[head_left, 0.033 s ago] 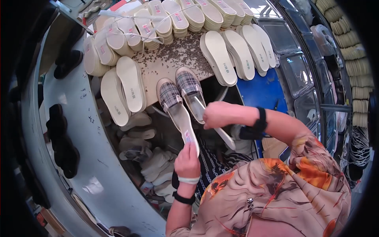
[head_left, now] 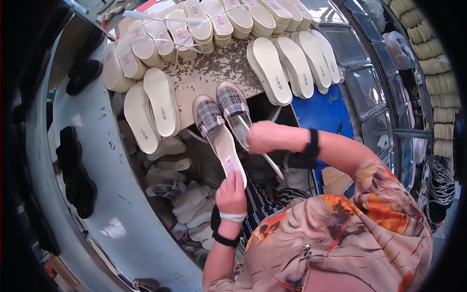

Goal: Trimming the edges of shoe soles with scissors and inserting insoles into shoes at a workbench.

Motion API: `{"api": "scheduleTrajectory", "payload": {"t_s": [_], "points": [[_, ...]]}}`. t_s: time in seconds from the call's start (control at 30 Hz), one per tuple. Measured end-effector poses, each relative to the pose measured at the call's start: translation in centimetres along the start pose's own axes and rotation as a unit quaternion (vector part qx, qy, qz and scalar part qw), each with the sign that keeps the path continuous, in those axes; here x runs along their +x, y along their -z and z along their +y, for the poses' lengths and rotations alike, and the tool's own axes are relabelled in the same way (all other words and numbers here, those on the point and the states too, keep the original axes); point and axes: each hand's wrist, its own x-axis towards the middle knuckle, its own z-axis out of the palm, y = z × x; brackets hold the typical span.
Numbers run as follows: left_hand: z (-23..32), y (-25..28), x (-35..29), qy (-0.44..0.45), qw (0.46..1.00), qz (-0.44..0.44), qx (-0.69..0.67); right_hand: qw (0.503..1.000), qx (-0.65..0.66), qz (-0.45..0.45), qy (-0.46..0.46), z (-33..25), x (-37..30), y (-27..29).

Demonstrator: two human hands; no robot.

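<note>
Two plaid slip-on shoes lie side by side at the near edge of the board, toes pointing away. From the left shoe [head_left: 208, 115] a pale insole [head_left: 227, 150] with a pink label sticks out toward me. My left hand [head_left: 230, 195] pinches that insole's heel end between thumb and fingers. Over the open back of the right shoe [head_left: 230, 100], my right hand [head_left: 262, 137] is closed in a loose fist on a second insole [head_left: 274, 167]. Its heel end shows below the hand; what the fingers touch inside the shoe is hidden.
Stacks of labelled insoles [head_left: 199, 24] line the board's far side, with more stacks [head_left: 277, 80] at right and left [head_left: 163, 104]. Brown crumbs [head_left: 214, 63] cover part of the board. Dark shoes [head_left: 78, 180] stand on the grey shelf [head_left: 116, 194]. Clear lids [head_left: 362, 87] lie at right.
My right hand has shifted slightly left and up, and the second insole's heel end has moved with it. The left hand and its insole have moved slightly up.
</note>
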Motion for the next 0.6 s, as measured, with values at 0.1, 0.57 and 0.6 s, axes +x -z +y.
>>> {"api": "scheduleTrajectory", "payload": {"t_s": [0.1,0.57,0.6], "points": [[-2.2,-3.8,1.3,-0.047,0.997,0.001,0.055,0.992,-0.113,0.024,-0.055,-0.7,3.9,-0.1],[-6.1,-9.2,9.7,0.04,0.964,-0.261,0.026,0.865,-0.168,0.385,0.275,1.2,-1.7,-8.2],[-6.3,-9.1,10.1,0.085,0.95,-0.301,-0.014,0.864,-0.183,0.395,0.254,2.3,0.0,-8.0]]}}
